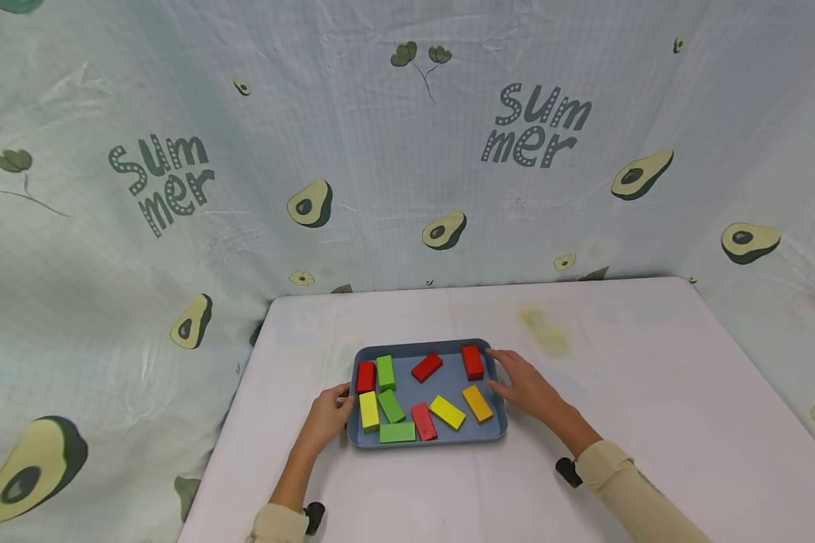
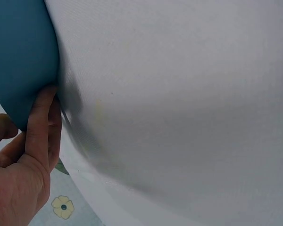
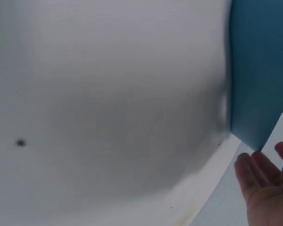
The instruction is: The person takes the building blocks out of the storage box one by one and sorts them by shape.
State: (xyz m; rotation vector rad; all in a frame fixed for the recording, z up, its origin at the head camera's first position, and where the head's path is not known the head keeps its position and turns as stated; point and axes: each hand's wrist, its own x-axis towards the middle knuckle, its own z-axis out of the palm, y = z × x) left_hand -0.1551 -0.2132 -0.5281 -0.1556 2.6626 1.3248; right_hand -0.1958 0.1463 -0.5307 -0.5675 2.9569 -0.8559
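A blue-grey tray [image 1: 441, 388] lies on the table, holding several coloured blocks. Red blocks are at its left end [image 1: 366, 377], upper middle [image 1: 426, 367] and upper right [image 1: 472, 363]. Green blocks [image 1: 397, 433] and a yellow block [image 1: 370, 411] cluster at the left. Another yellow block [image 1: 447, 412] lies beside a pinkish-red block [image 1: 424, 421], with an orange block [image 1: 478, 403] on the right. My left hand [image 1: 331, 415] grips the tray's left edge, fingers against its outer wall [image 2: 26, 61]. My right hand [image 1: 533, 388] is at the right edge, thumb and fingers spread.
A white cloth covers the table [image 1: 611, 362]. Behind and beside it hangs a pale curtain [image 1: 373, 136] printed with avocados and lettering. Dark wrist devices [image 1: 568, 472] sit below both forearms. A faint yellow stain [image 1: 545, 332] marks the cloth behind the right hand.
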